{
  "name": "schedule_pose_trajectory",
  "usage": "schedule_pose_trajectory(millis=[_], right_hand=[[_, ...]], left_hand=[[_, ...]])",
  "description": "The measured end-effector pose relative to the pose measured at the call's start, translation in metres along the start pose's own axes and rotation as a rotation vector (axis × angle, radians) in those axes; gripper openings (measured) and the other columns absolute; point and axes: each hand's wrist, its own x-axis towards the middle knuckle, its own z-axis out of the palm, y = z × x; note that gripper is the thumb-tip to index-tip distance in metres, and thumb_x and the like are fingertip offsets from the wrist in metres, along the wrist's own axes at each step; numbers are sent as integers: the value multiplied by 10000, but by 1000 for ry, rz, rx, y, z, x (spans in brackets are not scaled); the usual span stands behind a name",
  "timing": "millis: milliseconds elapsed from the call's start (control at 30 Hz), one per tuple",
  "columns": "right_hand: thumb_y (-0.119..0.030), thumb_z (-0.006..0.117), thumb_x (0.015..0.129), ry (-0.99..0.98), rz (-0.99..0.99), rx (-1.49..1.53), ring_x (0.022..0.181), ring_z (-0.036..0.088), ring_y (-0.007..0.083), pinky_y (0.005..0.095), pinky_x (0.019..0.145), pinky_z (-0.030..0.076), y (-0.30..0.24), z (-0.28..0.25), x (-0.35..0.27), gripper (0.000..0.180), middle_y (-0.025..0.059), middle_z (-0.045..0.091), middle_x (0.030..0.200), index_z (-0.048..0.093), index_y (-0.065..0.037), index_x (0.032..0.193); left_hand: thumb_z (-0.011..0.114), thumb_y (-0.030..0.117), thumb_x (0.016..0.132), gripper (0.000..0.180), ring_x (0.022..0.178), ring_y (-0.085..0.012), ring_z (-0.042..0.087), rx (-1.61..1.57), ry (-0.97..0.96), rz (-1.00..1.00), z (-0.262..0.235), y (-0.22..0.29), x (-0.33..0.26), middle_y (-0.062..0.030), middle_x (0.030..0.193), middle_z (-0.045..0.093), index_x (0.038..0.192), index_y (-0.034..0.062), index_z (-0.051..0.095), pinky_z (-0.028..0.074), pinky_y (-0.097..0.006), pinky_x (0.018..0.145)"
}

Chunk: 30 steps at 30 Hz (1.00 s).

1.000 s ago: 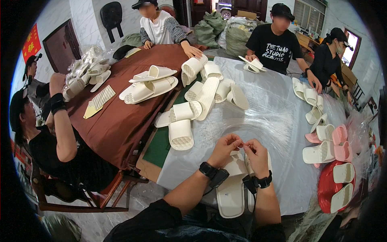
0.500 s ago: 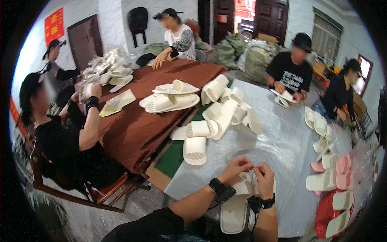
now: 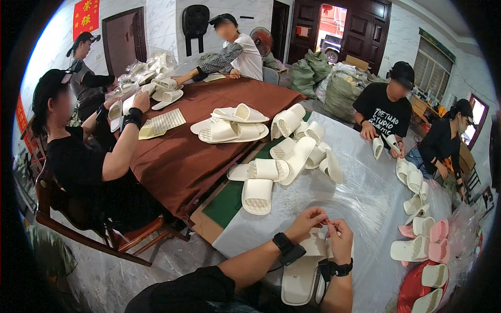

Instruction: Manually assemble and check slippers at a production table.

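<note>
My left hand (image 3: 307, 223) and my right hand (image 3: 340, 241) come together over the near end of the grey sheeted table. Fingertips of both are pinched close to each other. Between them something thin and small shows faintly, too fine to name. Directly under my hands lies a pair of cream slippers (image 3: 298, 281), partly hidden by my right wrist and fingers. A heap of loose cream slippers (image 3: 296, 156) spreads beyond my left hand.
Cream slippers (image 3: 234, 130) are stacked on the brown cloth (image 3: 209, 101). Along the right edge run a row of cream slippers (image 3: 412, 249), pink slippers (image 3: 439, 250) and a red bag (image 3: 412, 284). A wooden chair (image 3: 120, 245) stands left. Several co-workers surround the tables.
My hands stay pinched together over the slippers. The view has shifted slightly. Across the table, the co-worker in white reaches further toward the slipper pile; the one in black tilts a slipper pair differently.
</note>
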Motion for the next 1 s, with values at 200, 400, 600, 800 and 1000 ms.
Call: schedule_pose_trajectory(millis=[200, 400, 600, 800, 1000], right_hand=[[-76, 644, 781, 152, -319, -346, 841, 551, 282, 363, 770, 430, -6, -1, 1, 89, 114, 631, 807, 632, -7, 835], [-34, 653, 777, 119, -260, -269, 777, 553, 189, 297, 744, 441, -2, -3, 4, 68, 86, 600, 833, 637, -4, 836], [-18, 667, 754, 144, -218, -221, 761, 572, 228, 319, 702, 460, -3, -2, 0, 88, 106, 602, 795, 624, 1, 827], [-58, 677, 759, 80, -248, -237, 748, 571, 238, 329, 696, 461, 0, 2, -3, 104, 122, 598, 791, 622, 1, 823], [-83, 666, 766, 104, -192, -277, 739, 570, 240, 335, 694, 457, -3, -1, 1, 116, 126, 588, 779, 616, 4, 824]], left_hand=[[578, 227, 936, 157, 854, -101, 557, 54, -46, 0, -2, 1, 1, -4, 907, 600, 960, 72, 585, 446, -260, 778], [595, 210, 925, 149, 849, -101, 558, 59, -37, -2, 1, 4, 2, -5, 908, 604, 958, 64, 593, 449, -257, 769], [622, 183, 906, 137, 839, -99, 564, 107, -42, 40, 5, 8, 0, -6, 903, 619, 939, 50, 614, 454, -254, 753], [654, 178, 881, 156, 817, -100, 568, 129, -49, -13, 0, 9, -8, -8, 898, 625, 950, 39, 637, 457, -246, 760], [651, 172, 885, 153, 834, -98, 565, 130, -53, -38, -2, 6, 0, -5, 896, 623, 944, 33, 624, 461, -252, 771]])
